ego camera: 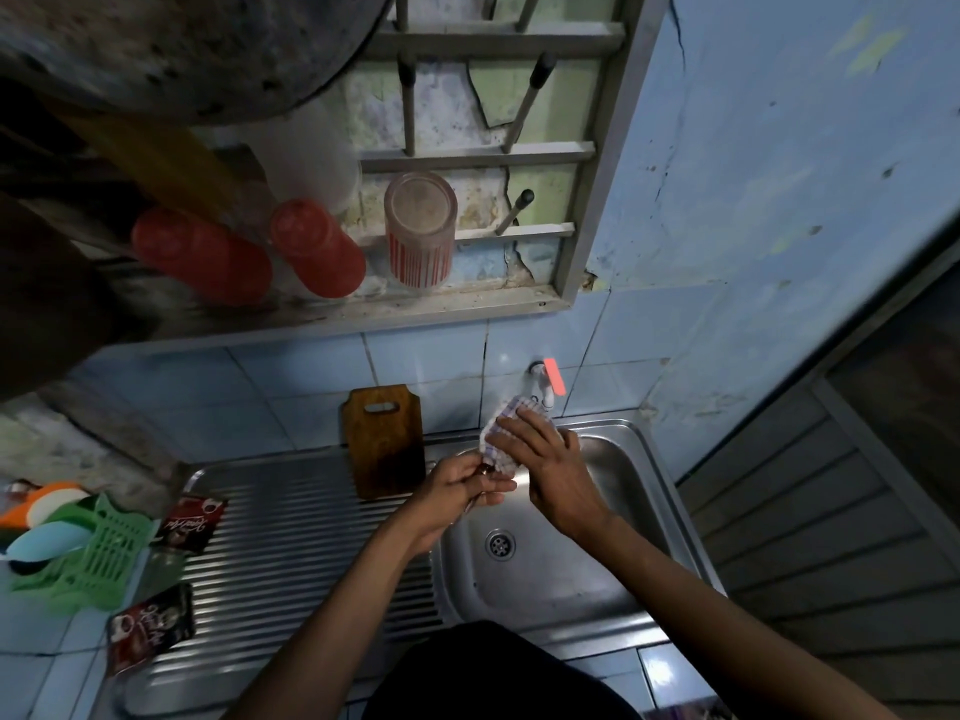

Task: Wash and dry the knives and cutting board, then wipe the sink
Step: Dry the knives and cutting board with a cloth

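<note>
Your right hand lies over a checked cloth, fingers wrapped around it and pressing it toward your left hand, which pinches something small and dark at its fingertips; that looks like a knife handle, with what may be the blade showing as a thin grey line below your left palm, but the knife is mostly hidden and I can't tell which way the edge faces. Both hands sit above the sink, just under the wall tap, and the basin looks drained around the plughole. The wooden cutting board stands leaning against the tiled wall at the back of the ribbed drainboard, just beside your left hand. I'd judge you're drying a knife, with the sink wipe not yet begun. The main risk is the blade: if you draw the cloth along it with your fingers folded over the edge, it can cut through the fabric into your hand. A wet handle held only at the fingertips could also slip and drop into the basin. Mind your left elbow too, since a nudge could tip the leaning board over toward the sachets and the green rack farther left
</note>
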